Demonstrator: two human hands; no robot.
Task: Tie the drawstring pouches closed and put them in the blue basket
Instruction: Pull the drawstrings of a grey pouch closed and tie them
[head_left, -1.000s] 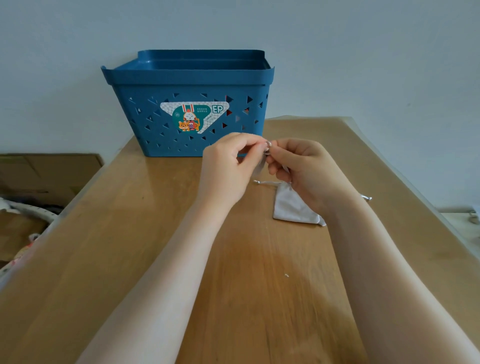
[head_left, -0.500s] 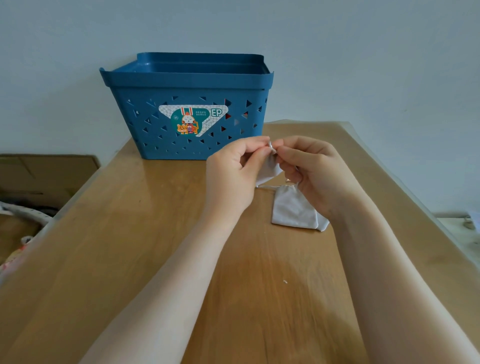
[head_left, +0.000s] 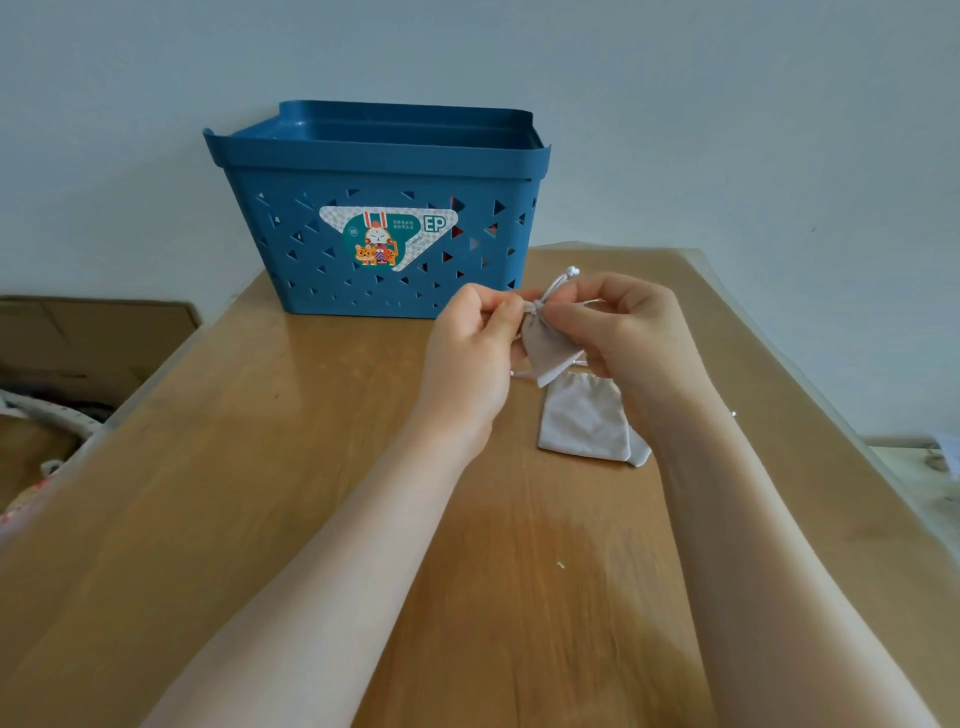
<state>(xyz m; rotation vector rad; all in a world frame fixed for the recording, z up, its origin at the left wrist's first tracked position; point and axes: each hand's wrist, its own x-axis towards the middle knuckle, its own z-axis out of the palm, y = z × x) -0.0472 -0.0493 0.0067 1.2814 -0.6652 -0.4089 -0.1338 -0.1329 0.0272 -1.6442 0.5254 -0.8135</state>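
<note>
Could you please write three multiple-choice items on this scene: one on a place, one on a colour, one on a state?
1. Where does the blue basket stand?
A. At the table's far edge by the wall
B. On the floor
C. Under the right forearm

2. What colour is the pouch lying on the table?
A. Red
B. Pale grey
C. Black

3. How is the held pouch?
A. Flat on the table
B. Inside the basket
C. Lifted, neck pinched by both hands

Answers: 1 A, it stands against the wall; 2 B, its cloth is pale grey; 3 C, left hand and right hand pinch its gathered neck.
</note>
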